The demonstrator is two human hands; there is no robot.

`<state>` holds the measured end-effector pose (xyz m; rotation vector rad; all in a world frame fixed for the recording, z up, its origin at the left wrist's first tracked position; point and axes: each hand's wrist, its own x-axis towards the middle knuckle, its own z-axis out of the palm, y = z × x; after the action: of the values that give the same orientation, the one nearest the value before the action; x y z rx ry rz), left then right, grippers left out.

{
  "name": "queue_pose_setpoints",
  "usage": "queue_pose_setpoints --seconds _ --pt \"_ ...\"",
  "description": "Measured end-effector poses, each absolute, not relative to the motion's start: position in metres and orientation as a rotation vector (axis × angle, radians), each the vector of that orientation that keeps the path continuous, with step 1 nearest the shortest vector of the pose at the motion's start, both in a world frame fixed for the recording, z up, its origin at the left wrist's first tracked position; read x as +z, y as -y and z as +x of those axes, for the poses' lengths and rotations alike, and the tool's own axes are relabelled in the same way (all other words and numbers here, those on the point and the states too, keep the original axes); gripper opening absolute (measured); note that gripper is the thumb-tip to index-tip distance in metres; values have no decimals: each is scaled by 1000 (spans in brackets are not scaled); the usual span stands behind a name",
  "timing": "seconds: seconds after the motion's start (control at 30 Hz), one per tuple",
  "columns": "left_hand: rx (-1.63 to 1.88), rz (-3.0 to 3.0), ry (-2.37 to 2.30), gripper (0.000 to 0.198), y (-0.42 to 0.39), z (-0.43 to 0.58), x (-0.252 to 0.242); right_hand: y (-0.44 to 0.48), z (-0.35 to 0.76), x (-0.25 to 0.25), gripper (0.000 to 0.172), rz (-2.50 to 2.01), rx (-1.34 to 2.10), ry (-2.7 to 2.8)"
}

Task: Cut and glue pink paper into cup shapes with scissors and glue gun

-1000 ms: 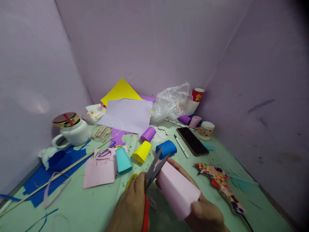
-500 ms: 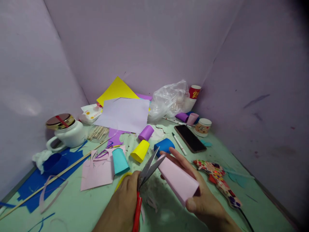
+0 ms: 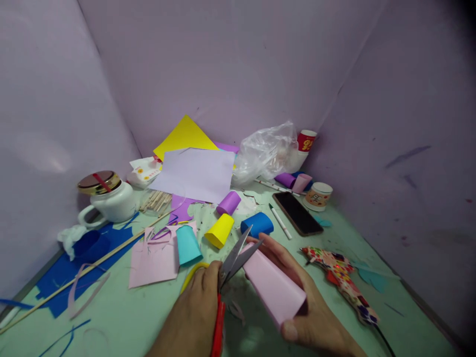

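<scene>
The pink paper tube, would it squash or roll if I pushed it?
The pink paper tube would probably squash easily, since it looks like thin, hollow paper. Laid down, it might roll in a curve, because the end by the scissors looks narrower.

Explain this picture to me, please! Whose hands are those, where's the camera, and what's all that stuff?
There's no robot: these are a person's own bare hands, seen by a camera worn on the head, looking forward and down. The left hand holds scissors, blades open. The right hand holds a pink paper tube, wider at one end. On the green table lie smaller tubes in purple, yellow, turquoise and blue, plus a phone and paper scraps.
</scene>
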<state>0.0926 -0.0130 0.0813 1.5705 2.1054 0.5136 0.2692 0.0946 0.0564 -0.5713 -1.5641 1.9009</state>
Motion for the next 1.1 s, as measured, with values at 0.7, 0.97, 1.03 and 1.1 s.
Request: queue_pose_setpoints --seconds 0.7,0.97,1.03,1.1 --pt "499 1563 -2142 48 16 89 69 -94 273 56 99 -581 1835 1645" --pt "911 1350 -2184 28 16 82 70 -94 267 54 95 -586 2037 1257" --pt "868 1382 -2160 34 14 82 66 -93 267 54 94 -574 2057 1201" --pt "823 1417 -2130 42 10 83 58 -94 267 53 94 -556 2044 1216"
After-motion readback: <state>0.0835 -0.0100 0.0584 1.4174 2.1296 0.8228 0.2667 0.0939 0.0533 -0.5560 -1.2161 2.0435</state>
